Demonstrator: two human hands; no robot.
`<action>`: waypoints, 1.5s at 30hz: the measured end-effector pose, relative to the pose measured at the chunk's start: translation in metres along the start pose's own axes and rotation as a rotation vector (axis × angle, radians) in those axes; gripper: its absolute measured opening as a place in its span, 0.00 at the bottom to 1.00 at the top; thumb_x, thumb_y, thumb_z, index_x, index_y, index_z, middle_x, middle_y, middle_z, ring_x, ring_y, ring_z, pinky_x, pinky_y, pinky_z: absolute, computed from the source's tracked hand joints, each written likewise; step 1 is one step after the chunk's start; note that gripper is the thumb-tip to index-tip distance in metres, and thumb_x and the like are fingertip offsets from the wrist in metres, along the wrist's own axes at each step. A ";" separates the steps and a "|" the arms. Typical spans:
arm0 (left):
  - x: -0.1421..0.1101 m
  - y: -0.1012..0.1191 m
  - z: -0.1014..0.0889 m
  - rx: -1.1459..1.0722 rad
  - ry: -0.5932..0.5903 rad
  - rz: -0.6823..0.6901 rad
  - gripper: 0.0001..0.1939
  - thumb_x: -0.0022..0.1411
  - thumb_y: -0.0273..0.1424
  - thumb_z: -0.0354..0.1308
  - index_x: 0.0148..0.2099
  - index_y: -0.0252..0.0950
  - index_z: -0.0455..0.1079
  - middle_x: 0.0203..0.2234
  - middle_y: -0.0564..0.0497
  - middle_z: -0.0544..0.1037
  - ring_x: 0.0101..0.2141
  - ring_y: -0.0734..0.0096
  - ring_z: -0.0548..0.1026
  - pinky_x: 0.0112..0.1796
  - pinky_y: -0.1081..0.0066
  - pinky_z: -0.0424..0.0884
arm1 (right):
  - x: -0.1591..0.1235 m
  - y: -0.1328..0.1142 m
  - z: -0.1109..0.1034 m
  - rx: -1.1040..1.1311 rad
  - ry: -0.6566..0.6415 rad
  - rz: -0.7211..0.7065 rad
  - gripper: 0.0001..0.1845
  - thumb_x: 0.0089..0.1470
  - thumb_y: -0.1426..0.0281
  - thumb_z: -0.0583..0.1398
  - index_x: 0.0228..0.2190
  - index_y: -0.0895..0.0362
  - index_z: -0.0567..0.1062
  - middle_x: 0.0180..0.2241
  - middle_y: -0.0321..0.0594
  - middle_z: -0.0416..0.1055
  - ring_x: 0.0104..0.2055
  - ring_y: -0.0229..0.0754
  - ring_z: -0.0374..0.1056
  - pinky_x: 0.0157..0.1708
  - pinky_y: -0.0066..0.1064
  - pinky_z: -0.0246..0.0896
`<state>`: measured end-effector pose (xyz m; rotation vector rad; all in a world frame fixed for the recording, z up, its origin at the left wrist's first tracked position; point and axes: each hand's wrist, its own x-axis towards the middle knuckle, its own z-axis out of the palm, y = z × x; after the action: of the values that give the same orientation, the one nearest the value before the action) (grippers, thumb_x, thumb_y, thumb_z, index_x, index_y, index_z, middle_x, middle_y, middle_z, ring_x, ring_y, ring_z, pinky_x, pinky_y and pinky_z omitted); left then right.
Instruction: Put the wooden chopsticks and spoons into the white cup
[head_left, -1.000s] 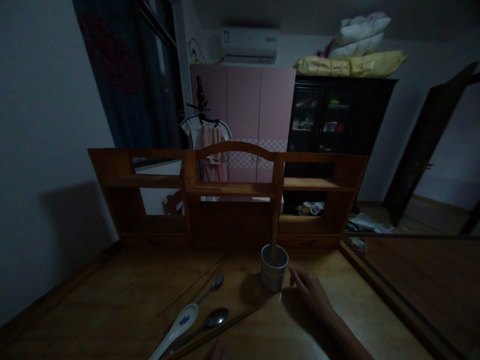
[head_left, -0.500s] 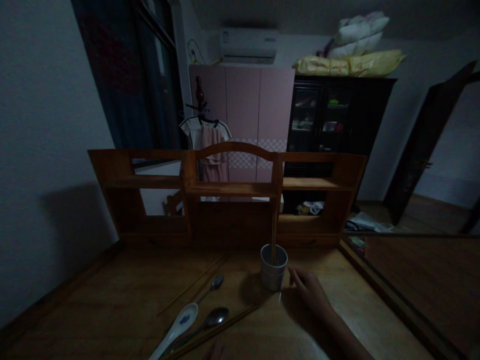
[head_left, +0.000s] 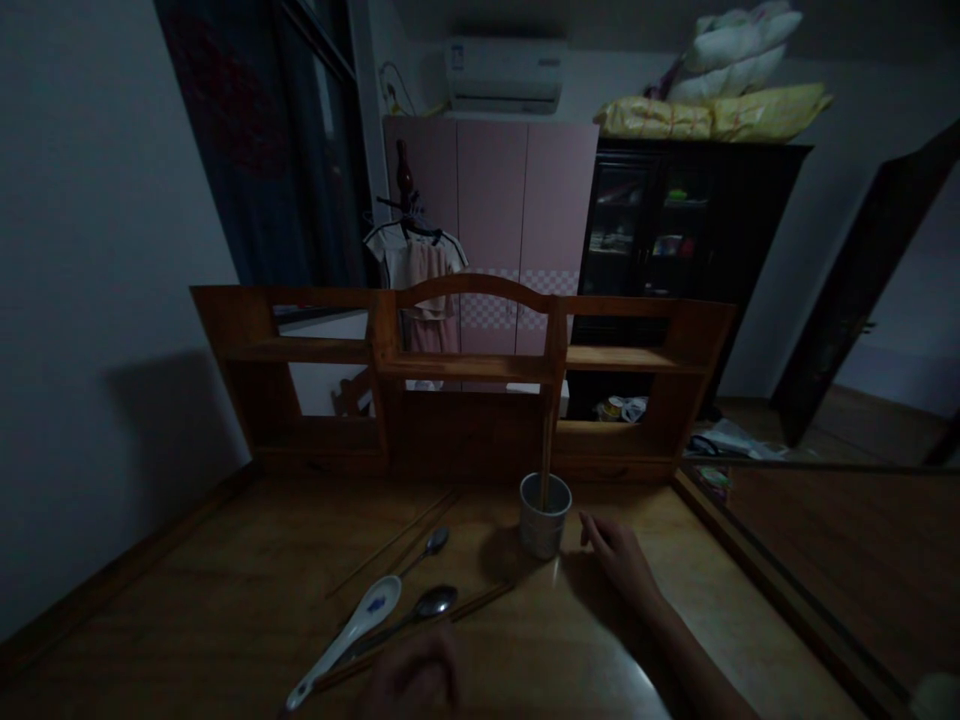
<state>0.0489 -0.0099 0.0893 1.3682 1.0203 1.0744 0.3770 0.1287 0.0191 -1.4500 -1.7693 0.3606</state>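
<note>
A grey metal cup (head_left: 541, 525) stands upright on the wooden table, with chopsticks (head_left: 547, 455) upright in it. Just right of the cup, not touching it, my right hand (head_left: 619, 560) rests on the tabletop, empty, fingers loosely bent and slightly apart. My left hand (head_left: 416, 672), dark and somewhat blurred, is at the bottom edge, its fingers curved and apart, close to a pair of chopsticks (head_left: 480, 600). Nothing shows in it. Beside it lie a metal spoon (head_left: 435, 601), a white spoon with a blue mark (head_left: 367, 610), a smaller metal spoon (head_left: 436, 541) and a single chopstick (head_left: 390, 543).
A wooden shelf unit (head_left: 472, 370) runs along the table's back edge. At left is a wall (head_left: 90, 300); the table's raised right edge (head_left: 780, 590) borders a brown surface. Further back stand a pink wardrobe (head_left: 491, 200) and a dark cabinet (head_left: 750, 210).
My left hand has come further into view from the bottom edge, near the spoons and chopsticks. My right hand stays beside the cup. The view has shifted slightly.
</note>
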 end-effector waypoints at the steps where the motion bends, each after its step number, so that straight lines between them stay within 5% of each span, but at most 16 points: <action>1: 0.013 0.005 -0.012 0.041 0.013 0.016 0.09 0.61 0.38 0.58 0.34 0.38 0.73 0.32 0.52 0.76 0.36 0.66 0.73 0.38 0.68 0.69 | 0.000 -0.001 0.000 0.000 -0.001 0.002 0.31 0.63 0.53 0.46 0.22 0.57 0.75 0.21 0.39 0.73 0.26 0.43 0.70 0.29 0.29 0.57; 3: 0.045 0.010 -0.039 0.339 0.040 0.058 0.11 0.62 0.39 0.55 0.33 0.39 0.73 0.27 0.53 0.75 0.32 0.66 0.72 0.35 0.69 0.66 | 0.000 -0.002 0.000 0.003 -0.007 0.011 0.31 0.63 0.53 0.46 0.22 0.57 0.75 0.22 0.40 0.74 0.27 0.44 0.71 0.29 0.29 0.57; 7: 0.111 -0.007 -0.089 0.927 0.113 0.114 0.15 0.61 0.41 0.50 0.39 0.37 0.71 0.34 0.49 0.75 0.35 0.63 0.72 0.37 0.68 0.65 | -0.001 -0.003 -0.001 0.004 0.006 0.020 0.30 0.63 0.53 0.47 0.22 0.57 0.75 0.22 0.41 0.74 0.27 0.45 0.71 0.29 0.30 0.57; 13: 0.144 -0.059 -0.127 0.980 0.117 0.068 0.28 0.55 0.47 0.56 0.52 0.35 0.64 0.41 0.45 0.72 0.40 0.58 0.72 0.40 0.65 0.67 | -0.001 -0.001 -0.003 0.011 0.052 0.042 0.30 0.62 0.52 0.47 0.21 0.57 0.75 0.22 0.41 0.75 0.27 0.45 0.71 0.30 0.30 0.58; 22: 0.142 -0.077 -0.130 1.009 0.018 0.146 0.24 0.56 0.48 0.55 0.49 0.39 0.65 0.44 0.47 0.71 0.44 0.58 0.71 0.43 0.65 0.66 | 0.000 -0.006 0.001 0.022 0.023 0.016 0.29 0.63 0.54 0.47 0.22 0.57 0.74 0.21 0.38 0.73 0.26 0.43 0.69 0.28 0.29 0.56; 31: 0.140 -0.080 -0.133 1.116 0.023 0.076 0.07 0.53 0.35 0.55 0.33 0.39 0.63 0.30 0.51 0.72 0.32 0.63 0.69 0.32 0.69 0.61 | 0.001 -0.010 -0.001 0.008 -0.017 0.024 0.28 0.63 0.54 0.47 0.22 0.56 0.73 0.20 0.37 0.72 0.25 0.43 0.69 0.29 0.29 0.57; 45: 0.141 -0.083 -0.136 1.153 0.007 0.110 0.09 0.59 0.32 0.49 0.41 0.38 0.66 0.38 0.45 0.75 0.41 0.59 0.73 0.42 0.65 0.65 | 0.001 -0.004 -0.003 -0.017 0.002 0.049 0.28 0.62 0.53 0.48 0.23 0.57 0.75 0.22 0.40 0.74 0.25 0.44 0.70 0.27 0.30 0.57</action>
<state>-0.0529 0.1630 0.0184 2.3283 1.6924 0.5108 0.3761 0.1275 0.0240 -1.5073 -1.7422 0.3698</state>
